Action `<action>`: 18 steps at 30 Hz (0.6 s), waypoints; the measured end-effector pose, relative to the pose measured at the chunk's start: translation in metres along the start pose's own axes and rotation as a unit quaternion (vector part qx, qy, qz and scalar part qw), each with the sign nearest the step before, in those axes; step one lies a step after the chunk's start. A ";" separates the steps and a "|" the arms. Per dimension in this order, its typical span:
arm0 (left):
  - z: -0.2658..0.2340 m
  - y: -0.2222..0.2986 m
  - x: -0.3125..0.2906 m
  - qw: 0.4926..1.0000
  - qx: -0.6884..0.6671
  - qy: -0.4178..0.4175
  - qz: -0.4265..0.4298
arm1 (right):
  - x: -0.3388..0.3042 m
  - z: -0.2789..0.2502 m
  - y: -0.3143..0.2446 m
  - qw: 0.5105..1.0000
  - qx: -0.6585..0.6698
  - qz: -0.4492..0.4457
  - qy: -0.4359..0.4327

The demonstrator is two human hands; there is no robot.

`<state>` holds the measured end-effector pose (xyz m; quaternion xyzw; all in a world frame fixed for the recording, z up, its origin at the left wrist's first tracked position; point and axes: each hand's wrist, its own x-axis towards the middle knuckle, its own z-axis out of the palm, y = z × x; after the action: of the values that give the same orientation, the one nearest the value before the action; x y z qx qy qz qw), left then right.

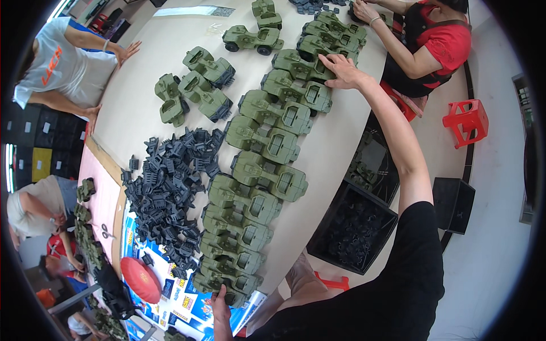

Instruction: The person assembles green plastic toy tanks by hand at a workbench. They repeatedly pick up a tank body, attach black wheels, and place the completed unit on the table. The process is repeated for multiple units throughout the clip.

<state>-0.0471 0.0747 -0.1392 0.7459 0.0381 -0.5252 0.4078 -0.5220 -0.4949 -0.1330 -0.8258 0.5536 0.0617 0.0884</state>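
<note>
A long row of olive-green toy jeep bodies point(267, 173) stands side by side on the pale table, running from near me to the far right. At the far part of the row my right hand point(343, 73) is open, fingers spread, with its fingertips on a toy jeep point(301, 63). My left hand point(220, 311) is at the near end, its thumb against the nearest toy jeep point(236, 290); its other fingers are hidden. Left of the row lies a heap of dark grey plastic parts point(168, 196).
Several loose toy jeeps point(205, 94) stand farther back. A red oval dish point(140, 279) and scissors point(106, 231) lie at left. A black crate point(352, 227) of dark parts stands below the table's right edge, near a red stool point(466, 122). Co-workers point(426, 51) are at the sides.
</note>
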 end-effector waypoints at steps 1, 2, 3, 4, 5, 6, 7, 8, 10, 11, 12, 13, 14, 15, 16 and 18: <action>-0.001 -0.001 0.003 1.000 0.004 0.003 0.001 | -0.003 0.000 0.001 0.999 0.001 0.023 -0.034; -0.001 -0.001 0.004 1.000 0.007 0.005 0.003 | -0.006 0.003 0.001 0.999 -0.009 0.025 -0.045; -0.002 -0.001 0.005 1.000 0.014 0.007 -0.002 | -0.010 0.010 -0.002 0.998 -0.018 0.026 -0.055; -0.002 0.001 0.004 1.000 0.019 0.009 -0.008 | -0.015 0.011 -0.007 0.997 -0.028 0.026 -0.065; -0.002 0.001 0.004 1.000 0.023 0.012 -0.013 | -0.021 0.009 -0.010 0.998 0.016 0.036 -0.042; -0.003 -0.001 0.003 1.000 0.021 0.014 -0.014 | -0.028 0.005 -0.012 0.997 0.060 0.046 -0.018; -0.005 -0.003 0.003 1.000 0.019 0.018 -0.013 | -0.032 0.002 -0.014 0.993 0.106 0.055 0.006; -0.005 -0.003 0.006 1.000 0.019 0.014 -0.012 | -0.031 0.025 0.000 0.960 0.211 0.073 0.169; -0.006 -0.004 0.004 1.000 0.015 0.002 -0.017 | -0.017 0.048 0.013 0.826 0.370 0.287 0.314; -0.007 -0.001 0.005 1.000 0.017 -0.004 -0.019 | -0.014 0.053 0.015 0.722 0.438 0.414 0.339; -0.006 -0.001 0.006 1.000 0.023 0.001 -0.019 | -0.006 0.064 0.023 0.714 0.470 0.411 0.315; -0.006 0.001 0.009 0.999 0.030 0.005 -0.016 | 0.004 0.080 0.034 0.703 0.504 0.408 0.293; -0.006 0.000 0.009 0.999 0.034 0.013 -0.016 | 0.009 0.081 0.032 0.693 0.536 0.401 0.267; -0.007 0.002 0.009 0.999 0.032 0.012 -0.012 | 0.015 0.083 0.029 0.697 0.544 0.378 0.276; -0.005 0.002 0.007 0.999 0.029 0.009 -0.014 | 0.017 0.071 0.017 0.702 0.548 0.356 0.284; 0.000 0.005 0.006 1.000 0.008 -0.007 -0.022 | 0.028 0.079 0.021 0.726 0.533 0.335 0.277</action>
<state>-0.0421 0.0689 -0.1411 0.7444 0.0476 -0.5396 0.3904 -0.5313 -0.5114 -0.2172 -0.3835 0.7361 -0.4497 0.3299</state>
